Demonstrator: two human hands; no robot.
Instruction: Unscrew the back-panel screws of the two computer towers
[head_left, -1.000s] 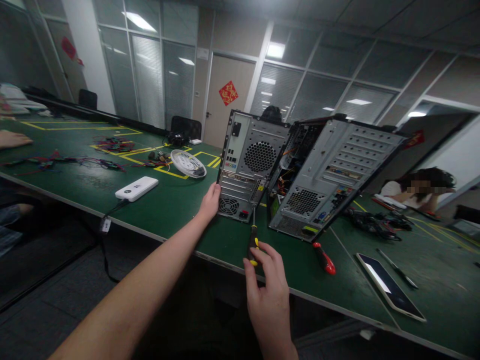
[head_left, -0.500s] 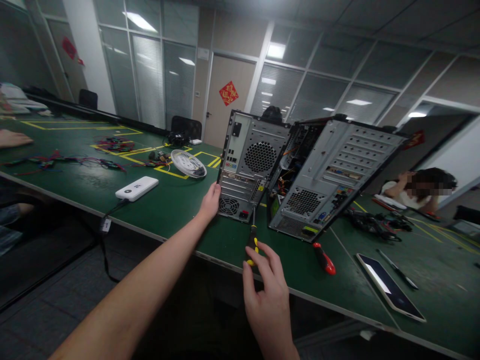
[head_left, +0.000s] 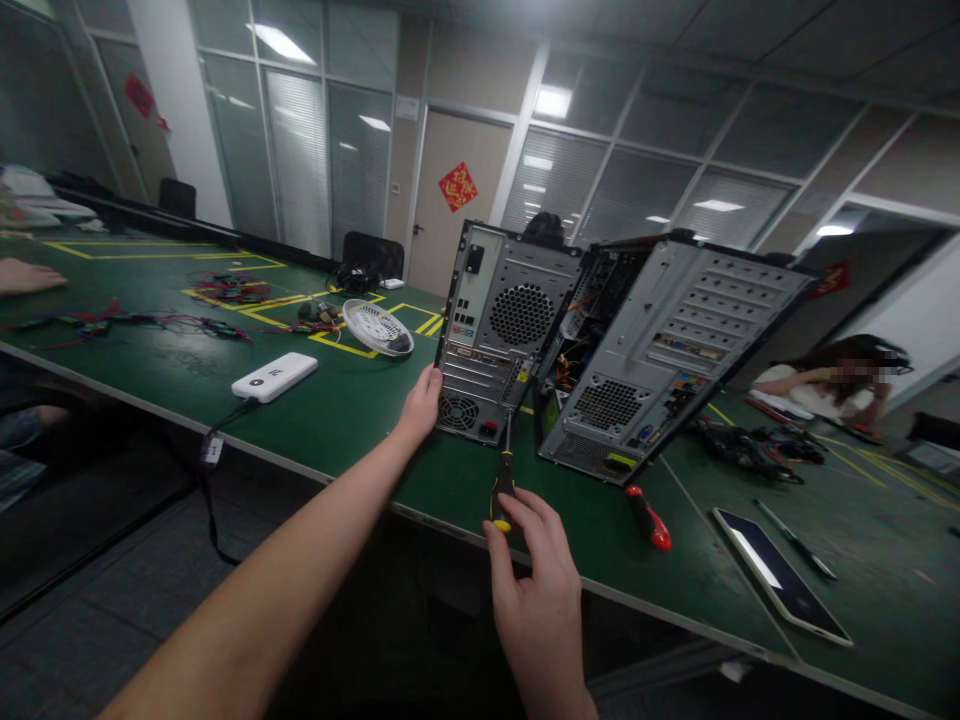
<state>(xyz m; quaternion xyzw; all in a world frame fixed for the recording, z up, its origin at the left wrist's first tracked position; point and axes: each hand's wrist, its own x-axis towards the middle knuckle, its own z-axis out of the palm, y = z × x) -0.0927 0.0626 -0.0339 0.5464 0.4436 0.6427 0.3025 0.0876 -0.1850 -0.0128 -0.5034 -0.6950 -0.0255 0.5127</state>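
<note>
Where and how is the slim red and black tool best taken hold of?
Likely grasp the red and black tool by its rounded red end, from the near edge of the green table: that end points there, uncovered; the other lies close to the right silver computer case.

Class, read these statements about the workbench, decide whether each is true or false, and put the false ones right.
1. The left hand touches the left computer case at its edge. True.
2. The right hand holds a screwdriver. True.
3. The screwdriver is red-handled. False: its handle is black and yellow.
4. A phone and a red-and-black tool lie on the table. True.
5. The phone is left of the left computer case. False: it lies to the right of it.
</note>
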